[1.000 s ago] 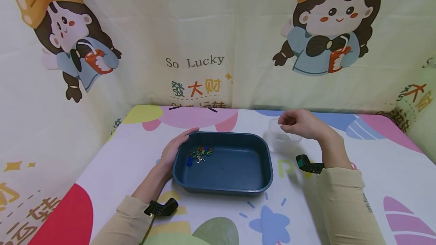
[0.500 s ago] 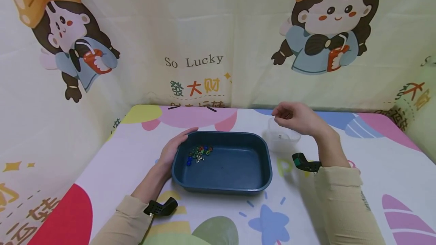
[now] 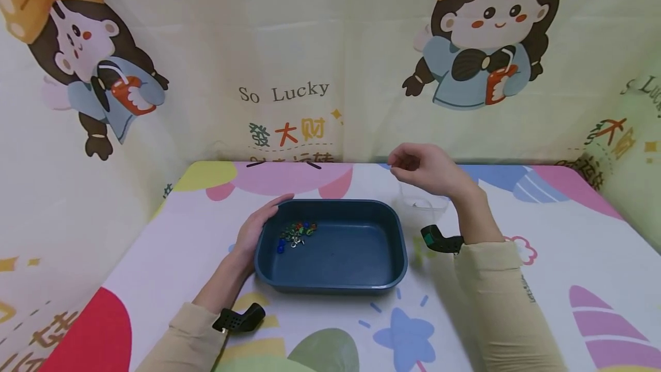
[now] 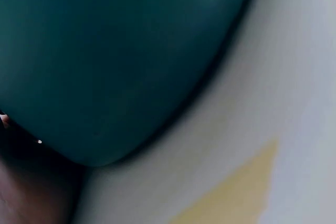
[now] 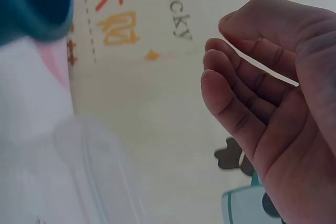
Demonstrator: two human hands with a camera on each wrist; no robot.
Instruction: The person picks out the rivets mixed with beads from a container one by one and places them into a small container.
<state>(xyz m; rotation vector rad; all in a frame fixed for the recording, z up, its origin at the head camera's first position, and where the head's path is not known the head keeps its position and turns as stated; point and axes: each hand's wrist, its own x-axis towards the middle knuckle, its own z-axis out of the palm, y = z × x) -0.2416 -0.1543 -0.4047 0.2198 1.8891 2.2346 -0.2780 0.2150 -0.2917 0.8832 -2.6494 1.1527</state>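
A dark blue rectangular tub (image 3: 346,260) sits on the table. Small red, blue and green beads and silvery bits (image 3: 296,231) lie in a cluster at its left end. My left hand (image 3: 252,233) rests along the outside of the tub's left wall, fingers stretched toward the far corner. The tub's wall (image 4: 115,61) fills much of the left wrist view. My right hand (image 3: 428,170) is raised above a clear plastic box (image 3: 426,206), partly hiding it. In the right wrist view its fingers (image 5: 220,95) are loosely bent, with nothing visible between them.
A patterned cloth (image 3: 310,332) covers the table. Behind its far edge hangs a printed curtain (image 3: 361,73). In the clear box lies a small item, too small to make out.
My right hand has risen and moved left and away over the clear box. The left hand stays against the tub, and the head view has shifted slightly.
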